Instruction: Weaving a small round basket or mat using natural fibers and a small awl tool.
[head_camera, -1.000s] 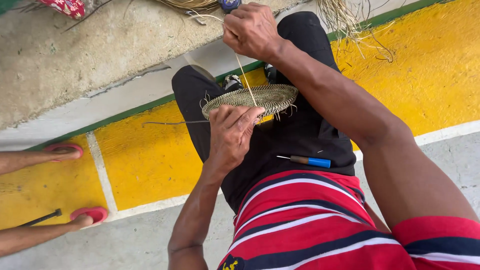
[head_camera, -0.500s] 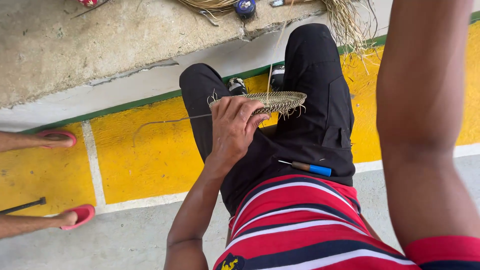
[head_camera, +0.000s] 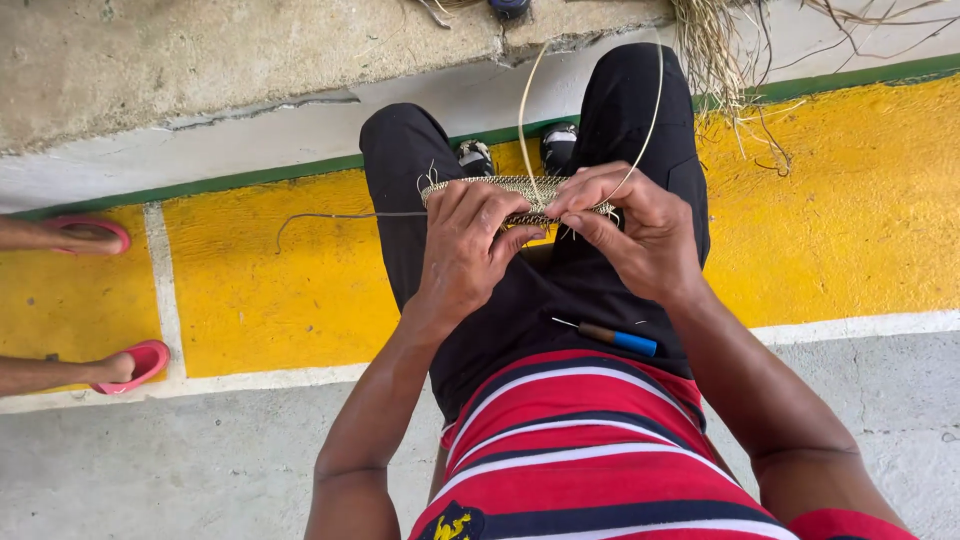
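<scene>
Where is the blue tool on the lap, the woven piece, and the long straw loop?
blue-handled tool (head_camera: 622, 339), head view, on its handle, lying on the lap.
woven piece (head_camera: 505, 185), head view, on its top edge between the hands.
straw loop (head_camera: 524, 110), head view, on the left side of the strand.

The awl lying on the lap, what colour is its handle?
The awl has a handle that is brown then bright blue at the end, clearest in the head view.

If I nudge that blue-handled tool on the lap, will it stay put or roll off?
The blue-handled tool looks slim and round, so it would probably roll. It lies loose on sloping black trousers, touched by neither hand, so a push may send it sliding. It seems stiff and light.
</scene>
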